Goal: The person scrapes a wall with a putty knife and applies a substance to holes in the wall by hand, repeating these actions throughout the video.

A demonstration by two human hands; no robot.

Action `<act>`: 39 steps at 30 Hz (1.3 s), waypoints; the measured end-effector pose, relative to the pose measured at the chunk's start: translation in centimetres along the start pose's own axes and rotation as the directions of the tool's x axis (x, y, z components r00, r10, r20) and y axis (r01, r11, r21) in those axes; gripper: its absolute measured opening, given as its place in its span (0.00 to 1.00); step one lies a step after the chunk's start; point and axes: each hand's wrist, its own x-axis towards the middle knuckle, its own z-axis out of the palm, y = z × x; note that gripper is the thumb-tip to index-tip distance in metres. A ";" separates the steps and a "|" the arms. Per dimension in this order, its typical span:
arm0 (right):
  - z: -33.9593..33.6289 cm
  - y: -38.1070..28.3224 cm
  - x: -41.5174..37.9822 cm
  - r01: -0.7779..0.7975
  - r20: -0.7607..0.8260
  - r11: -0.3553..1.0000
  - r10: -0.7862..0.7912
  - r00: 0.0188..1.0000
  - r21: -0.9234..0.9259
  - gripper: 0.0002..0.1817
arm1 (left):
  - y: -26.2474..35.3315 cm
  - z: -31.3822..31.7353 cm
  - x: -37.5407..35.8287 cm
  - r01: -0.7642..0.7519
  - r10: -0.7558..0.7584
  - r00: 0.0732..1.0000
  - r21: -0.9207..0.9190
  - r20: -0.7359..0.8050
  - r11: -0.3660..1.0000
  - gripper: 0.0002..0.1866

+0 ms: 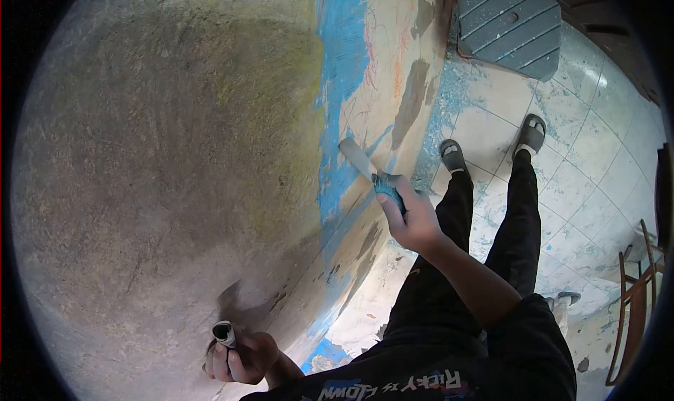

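Note:
My right hand (414,218) is wrapped around the blue handle of a paint scraper (361,161). The scraper's flat blade lies over the edge between blue paint (344,43) and a cream patch on the wall (168,134). Lower down, close to the bare grey-brown part of that wall, my left hand (242,359) is closed around a short tube-shaped thing (224,333) with a pale round rim and a dark opening. I cannot tell what kind of thing it is.
Blue flakes are scattered over the tiled floor (491,92), where my feet stand in grey slippers (531,133). A grey ridged plastic piece (509,25) is at the top right. A brown-framed object (632,303) stands at the right edge.

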 end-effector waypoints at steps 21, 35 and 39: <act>-1.2 -1.7 2.2 -0.092 0.011 0.994 0.091 0.996 0.066 0.16 | 0.0 0.0 0.1 -0.005 0.004 1.000 0.044 0.014 0.999 0.18; -0.8 0.0 2.6 0.014 -0.047 0.998 -0.011 0.999 0.059 0.13 | 0.6 0.5 0.9 0.022 -0.027 0.999 0.144 0.038 0.989 0.20; -0.8 -1.0 1.7 -0.057 -0.016 0.995 0.059 0.998 0.077 0.13 | 0.7 0.5 1.0 0.031 -0.034 0.999 0.104 0.024 0.994 0.19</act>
